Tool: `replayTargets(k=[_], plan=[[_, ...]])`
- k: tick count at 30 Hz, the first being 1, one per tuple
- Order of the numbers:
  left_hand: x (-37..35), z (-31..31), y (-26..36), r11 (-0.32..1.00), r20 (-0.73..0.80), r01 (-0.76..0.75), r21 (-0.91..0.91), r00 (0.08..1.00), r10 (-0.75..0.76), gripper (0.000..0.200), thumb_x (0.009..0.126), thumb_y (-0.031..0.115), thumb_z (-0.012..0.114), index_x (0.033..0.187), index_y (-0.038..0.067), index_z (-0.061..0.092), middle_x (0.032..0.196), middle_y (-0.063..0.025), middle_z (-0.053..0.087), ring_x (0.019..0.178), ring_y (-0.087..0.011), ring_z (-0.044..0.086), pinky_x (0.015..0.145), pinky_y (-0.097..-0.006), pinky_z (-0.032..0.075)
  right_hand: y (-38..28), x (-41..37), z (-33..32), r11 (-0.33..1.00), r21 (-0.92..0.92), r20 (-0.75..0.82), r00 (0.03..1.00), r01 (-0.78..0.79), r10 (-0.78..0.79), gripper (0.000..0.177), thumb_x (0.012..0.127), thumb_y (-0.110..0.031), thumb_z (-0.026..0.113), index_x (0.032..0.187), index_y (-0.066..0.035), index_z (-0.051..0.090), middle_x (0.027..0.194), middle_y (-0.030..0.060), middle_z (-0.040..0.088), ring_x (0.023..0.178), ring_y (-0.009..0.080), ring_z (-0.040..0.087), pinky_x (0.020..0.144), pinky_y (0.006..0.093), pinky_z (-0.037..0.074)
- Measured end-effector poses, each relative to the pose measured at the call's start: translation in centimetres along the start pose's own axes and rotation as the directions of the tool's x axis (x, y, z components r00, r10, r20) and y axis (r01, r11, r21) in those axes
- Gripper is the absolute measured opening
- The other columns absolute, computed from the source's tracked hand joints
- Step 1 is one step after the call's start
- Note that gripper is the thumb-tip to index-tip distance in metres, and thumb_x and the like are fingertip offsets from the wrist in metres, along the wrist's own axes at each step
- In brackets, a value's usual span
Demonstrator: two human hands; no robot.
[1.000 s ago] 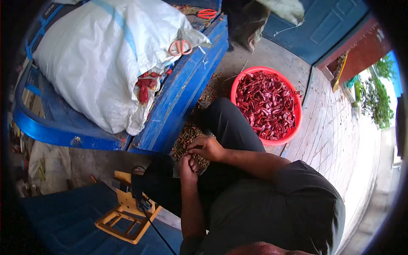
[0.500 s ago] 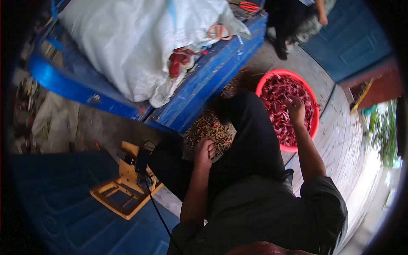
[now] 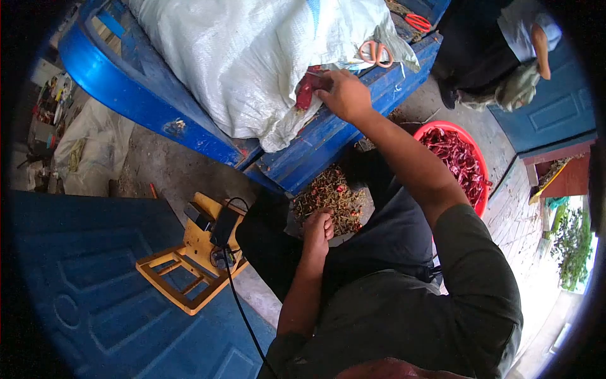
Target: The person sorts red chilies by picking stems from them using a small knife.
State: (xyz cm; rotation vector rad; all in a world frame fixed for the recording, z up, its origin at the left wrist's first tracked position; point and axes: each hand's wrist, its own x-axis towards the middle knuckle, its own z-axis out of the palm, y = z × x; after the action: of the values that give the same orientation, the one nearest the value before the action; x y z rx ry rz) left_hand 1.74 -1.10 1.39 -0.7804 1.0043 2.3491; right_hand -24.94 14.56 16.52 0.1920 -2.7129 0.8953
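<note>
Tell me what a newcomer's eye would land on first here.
Probably the bulky white sack on the blue cart, upper left to centre, with the right hand at the red peppers in its opening. Next, perhaps, the bright red basin of dark red pieces to the right.

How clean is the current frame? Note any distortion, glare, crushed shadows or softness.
Head view: strong wide-angle bending toward the rim, black corners; daylight washes out the ground at right; the person's trousers sink nearly to black on one leg; the white sack keeps its folds; fine detail in the stem pile looks soft.
</note>
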Motion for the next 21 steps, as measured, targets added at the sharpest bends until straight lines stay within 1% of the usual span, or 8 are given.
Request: replayTargets(k=[2,4,10,14,15,18,19,21], plan=[[-0.1,-0.1,0.2,1.0,-0.034,0.007,-0.003,0.999,-0.007,0.013,0.088,0.007,0.054,0.099,0.005,0.061,0.062,0.0052,0.041,0.048,-0.0061,0.037,0.042,-0.0234,0.028,0.4,0.8,1.8,0.987,-0.161,0.017,0.999,-0.026,0.029,0.042,0.081,-0.033,0.071,0.118,-0.013,0.064,0.114,0.0159,0.063,0.108,0.0362,0.061,0.09,0.0458,0.05],[0.0,-0.2,0.3,1.0,-0.011,0.009,-0.011,1.0,-0.009,0.012,0.088,0.008,0.054,0.099,0.005,0.061,0.063,0.0052,0.042,0.048,-0.006,0.037,0.041,-0.0234,0.028,-0.2,0.8,1.5,0.989,-0.146,-0.001,1.0,-0.016,0.016,0.042,0.08,-0.029,0.071,0.118,-0.013,0.063,0.113,0.0169,0.062,0.106,0.037,0.061,0.09,0.0459,0.05],[-0.3,0.1,0.1,1.0,0.011,-0.012,-0.007,1.0,0.012,0.011,0.089,0.01,0.056,0.098,0.005,0.062,0.062,0.0052,0.041,0.047,-0.006,0.037,0.041,-0.0235,0.027,0.4,0.1,-0.1,0.987,0.106,-0.299,0.951,0.119,-0.083,0.042,0.077,-0.013,0.073,0.117,-0.006,0.064,0.103,0.0169,0.062,0.089,0.0312,0.066,0.079,0.039,0.054],[-0.4,0.0,0.0,1.0,0.057,-0.019,0.007,0.998,0.019,0.01,0.09,0.01,0.057,0.096,0.004,0.062,0.061,0.005,0.042,0.047,-0.0065,0.037,0.041,-0.0234,0.028,2.2,-2.7,-3.1,0.961,0.221,-0.374,0.924,0.167,-0.074,0.038,0.074,-0.01,0.074,0.11,-0.001,0.064,0.101,0.0183,0.062,0.089,0.0313,0.065,0.08,0.0386,0.053],[-0.6,0.0,0.0,1.0,0.073,-0.026,0.009,0.997,0.025,0.01,0.09,0.01,0.057,0.096,0.004,0.062,0.061,0.005,0.042,0.047,-0.0065,0.037,0.041,-0.0234,0.028,2.2,-4.3,-4.3,0.935,0.327,-0.329,0.944,0.136,-0.022,0.034,0.076,-0.008,0.074,0.107,0.0,0.065,0.099,0.0133,0.065,0.088,0.0249,0.065,0.08,0.0361,0.053],[-0.7,0.3,0.1,1.0,0.036,-0.021,-0.02,0.999,0.022,0.011,0.09,0.009,0.056,0.097,0.004,0.062,0.061,0.0043,0.042,0.047,-0.0069,0.038,0.041,-0.0236,0.028,5.2,-10.2,-6.6,0.632,0.74,0.177,0.973,-0.229,0.145,0.03,0.082,-0.003,0.069,0.112,-0.002,0.064,0.1,0.0056,0.067,0.086,0.0169,0.063,0.079,0.0325,0.053],[-0.8,0.4,0.1,0.999,0.036,-0.019,0.03,0.999,0.018,0.012,0.092,0.01,0.054,0.099,0.003,0.061,0.063,0.0038,0.042,0.048,-0.0081,0.036,0.043,-0.0257,0.029,4.6,-12.8,-8.1,0.477,0.793,0.355,0.924,-0.379,0.144,0.031,0.083,-0.001,0.067,0.114,-0.002,0.064,0.102,0.0043,0.067,0.086,0.0148,0.063,0.079,0.0313,0.053],[-1.0,0.9,0.0,0.995,0.041,-0.017,0.095,0.999,0.013,0.013,0.094,0.01,0.053,0.101,0.002,0.06,0.065,0.0033,0.041,0.049,-0.0094,0.034,0.044,-0.0279,0.029,6.1,-17.4,-7.7,0.381,0.701,0.633,0.772,-0.603,0.056,0.043,0.084,0.001,0.066,0.126,-0.001,0.06,0.11,0.0096,0.069,0.092,0.014,0.064,0.081,0.0306,0.052]])
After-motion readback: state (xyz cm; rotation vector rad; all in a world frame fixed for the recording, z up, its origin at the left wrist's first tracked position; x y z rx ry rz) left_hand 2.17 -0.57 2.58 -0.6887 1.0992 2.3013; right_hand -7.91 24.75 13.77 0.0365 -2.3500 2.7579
